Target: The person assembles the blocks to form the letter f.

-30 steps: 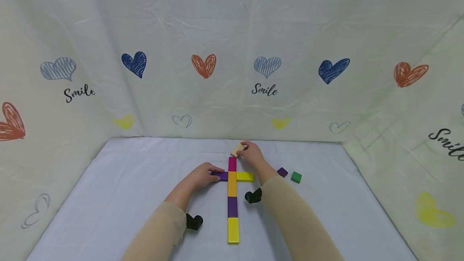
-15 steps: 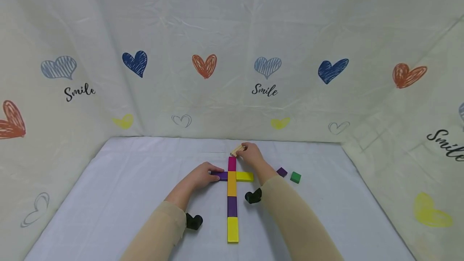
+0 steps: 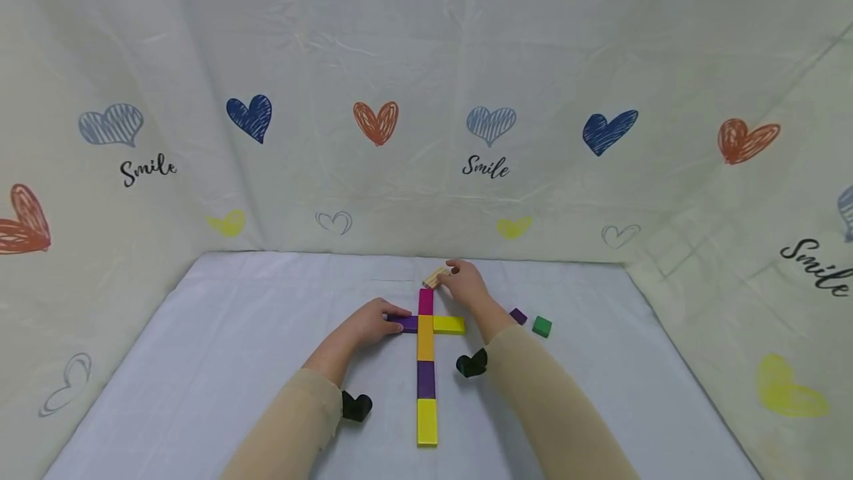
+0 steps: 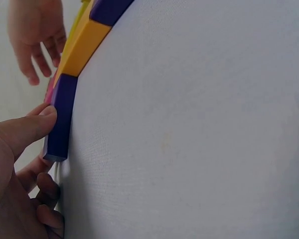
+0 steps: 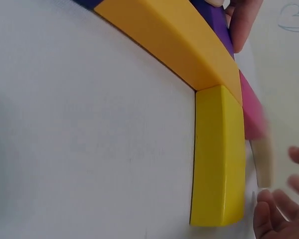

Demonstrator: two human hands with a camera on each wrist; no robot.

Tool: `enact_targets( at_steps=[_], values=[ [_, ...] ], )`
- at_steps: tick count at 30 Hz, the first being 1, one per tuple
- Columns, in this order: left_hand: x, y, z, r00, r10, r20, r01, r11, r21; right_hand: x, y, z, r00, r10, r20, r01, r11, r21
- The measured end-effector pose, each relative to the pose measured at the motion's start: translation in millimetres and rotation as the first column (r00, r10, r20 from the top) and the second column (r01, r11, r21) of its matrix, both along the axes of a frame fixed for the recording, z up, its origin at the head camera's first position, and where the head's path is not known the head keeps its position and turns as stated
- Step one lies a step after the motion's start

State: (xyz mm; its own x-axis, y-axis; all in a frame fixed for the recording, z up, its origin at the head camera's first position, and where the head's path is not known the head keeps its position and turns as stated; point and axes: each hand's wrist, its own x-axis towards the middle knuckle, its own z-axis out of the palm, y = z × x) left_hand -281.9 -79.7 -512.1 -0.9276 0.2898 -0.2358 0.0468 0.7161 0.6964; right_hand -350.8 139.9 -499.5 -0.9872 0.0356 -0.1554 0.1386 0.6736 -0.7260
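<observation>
In the head view, coloured blocks lie in a cross: a magenta block (image 3: 426,301) at the far end, an orange block (image 3: 425,338) in the middle, a yellow block (image 3: 449,325) as right arm. The left arm is a purple block (image 4: 62,117); my left hand (image 3: 366,324) pinches it between thumb and fingers. Beyond the magenta block, a natural-wood block (image 3: 435,278) lies slanted. My right hand (image 3: 466,287) is just right of this wooden block, its fingers spread; a small gap shows between them in the right wrist view, where the block is blurred.
Nearer the person, a second purple block (image 3: 426,379) and another yellow block (image 3: 427,422) form the long stem. Right of the right forearm lie a small purple block (image 3: 518,316) and a green block (image 3: 543,327). A heart-printed sheet (image 3: 426,191) hangs behind the white tabletop (image 3: 266,302).
My right hand has let go of the wooden block and moved slightly right, its fingers spreading. The left hand stays on the purple block, and the other blocks keep their places.
</observation>
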Motion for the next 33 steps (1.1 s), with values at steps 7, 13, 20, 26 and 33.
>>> enact_targets(
  at_steps=[7, 13, 20, 26, 33],
  values=[
    [0.6, 1.2, 0.0, 1.000, -0.003, 0.000, 0.003, 1.000, -0.001, 5.7, 14, 8.2, 0.994, 0.074, -0.082, -0.065, 0.992, 0.106],
    [0.3, 0.3, -0.6, 1.000, 0.009, -0.002, -0.009, 1.000, 0.004, 14.6, 28, 22.9, 0.987, 0.129, -0.100, -0.110, 0.978, 0.178],
    [1.3, 0.5, 1.2, 1.000, 0.007, 0.001, -0.007, 1.000, 0.006, 31.9, 49, 36.5, 0.987, 0.149, -0.063, -0.131, 0.964, 0.233],
    [1.5, 1.0, 2.5, 1.000, 0.003, -0.003, -0.002, 1.000, 0.003, 52.5, 73, 42.8, 0.980, 0.191, -0.057, -0.170, 0.950, 0.262],
    [1.5, 1.1, -0.7, 1.000, 0.018, -0.005, -0.018, 1.000, 0.003, 70.2, 97, 40.1, 0.973, 0.230, -0.034, -0.216, 0.946, 0.240]
  ],
)
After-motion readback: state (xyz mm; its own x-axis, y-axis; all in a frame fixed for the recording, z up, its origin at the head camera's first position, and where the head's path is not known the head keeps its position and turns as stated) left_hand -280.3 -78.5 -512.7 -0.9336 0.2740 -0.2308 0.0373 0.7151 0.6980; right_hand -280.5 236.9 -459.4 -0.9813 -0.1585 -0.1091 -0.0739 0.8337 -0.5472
